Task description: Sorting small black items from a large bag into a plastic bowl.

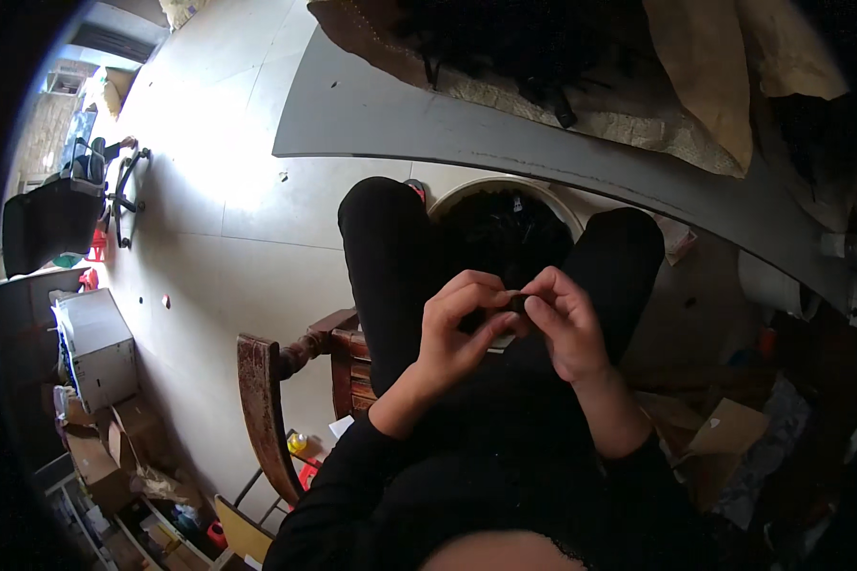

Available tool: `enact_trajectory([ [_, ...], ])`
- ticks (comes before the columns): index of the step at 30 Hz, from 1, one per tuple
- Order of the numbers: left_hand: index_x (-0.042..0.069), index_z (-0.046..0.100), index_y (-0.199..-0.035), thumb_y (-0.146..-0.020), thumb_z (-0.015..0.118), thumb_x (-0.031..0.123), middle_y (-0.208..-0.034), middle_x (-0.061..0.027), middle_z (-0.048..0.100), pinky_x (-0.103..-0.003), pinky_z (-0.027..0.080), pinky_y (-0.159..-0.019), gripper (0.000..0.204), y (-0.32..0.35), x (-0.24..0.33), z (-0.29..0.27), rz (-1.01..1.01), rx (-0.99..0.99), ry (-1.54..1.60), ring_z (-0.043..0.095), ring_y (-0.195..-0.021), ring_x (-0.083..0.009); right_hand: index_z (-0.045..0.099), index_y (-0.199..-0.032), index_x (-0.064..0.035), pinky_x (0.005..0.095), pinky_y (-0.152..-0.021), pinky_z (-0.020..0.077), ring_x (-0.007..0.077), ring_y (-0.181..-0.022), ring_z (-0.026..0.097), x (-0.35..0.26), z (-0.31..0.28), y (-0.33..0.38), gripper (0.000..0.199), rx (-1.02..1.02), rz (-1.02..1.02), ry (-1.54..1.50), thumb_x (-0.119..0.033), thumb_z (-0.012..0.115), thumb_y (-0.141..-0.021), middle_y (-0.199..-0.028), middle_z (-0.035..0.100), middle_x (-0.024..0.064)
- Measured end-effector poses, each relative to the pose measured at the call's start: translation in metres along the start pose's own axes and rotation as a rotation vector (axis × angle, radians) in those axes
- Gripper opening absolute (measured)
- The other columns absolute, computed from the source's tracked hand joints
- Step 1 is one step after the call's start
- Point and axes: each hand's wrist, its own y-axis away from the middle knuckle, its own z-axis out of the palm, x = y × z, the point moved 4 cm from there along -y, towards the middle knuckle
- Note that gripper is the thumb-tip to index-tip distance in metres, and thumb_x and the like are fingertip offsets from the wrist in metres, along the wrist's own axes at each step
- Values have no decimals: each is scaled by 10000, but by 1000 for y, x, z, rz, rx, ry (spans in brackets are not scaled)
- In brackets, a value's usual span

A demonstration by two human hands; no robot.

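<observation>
Over my lap, my left hand (455, 322) and my right hand (568, 324) meet at the fingertips. Both are closed in a pinch on a small dark piece (517, 304), mostly hidden by the fingers; its exact kind does not show. Between my knees, just beyond the hands, stands a round, pale bucket (567, 209) holding a heap of black pieces (500, 228). An opened brown sack (709, 86) lies on the grey tabletop (381, 119) ahead, with more black parts (505, 43) in its shadowed inside.
A carved wooden chair (260, 404) is close on my left. Farther left are a black office chair (52, 219), a white box (100, 333) and cardboard boxes (100, 466). Cardboard pieces (728, 428) lie at the right, below the table's curved edge.
</observation>
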Motion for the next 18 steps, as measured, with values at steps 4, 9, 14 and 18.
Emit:
enact_trajectory([
  [4,-27,583,-786,-666,677,-13,-853,-123,571,-266,468,-649,153,2,2,0,78,-29,-45,586,-768,-200,505,-787,-85,202,-623,415,56,-679,496,9,-1,-2,77,-18,93,-213,-69,548,-849,-749,522,-12],
  [9,-24,594,-806,-657,672,-17,-837,-116,574,-261,467,-636,169,6,-10,0,59,4,-71,588,-750,-197,500,-752,-93,207,-623,405,62,-672,484,16,-6,-7,107,8,195,-225,-67,550,-843,-745,515,-11],
  [14,-12,597,-859,-685,694,32,-835,-114,578,-260,459,-615,204,-2,-14,-9,-72,-73,73,583,-730,-189,497,-846,-80,212,-558,425,81,-626,518,12,-5,-15,64,-51,328,-219,-129,527,-874,-774,551,17],
  [18,-10,588,-877,-695,735,126,-803,-115,600,-261,454,-601,270,-4,-15,-17,111,-223,85,583,-683,-182,452,-983,-60,201,-456,402,96,-565,523,7,8,-15,296,-302,397,-312,-345,467,-903,-758,575,50],
])
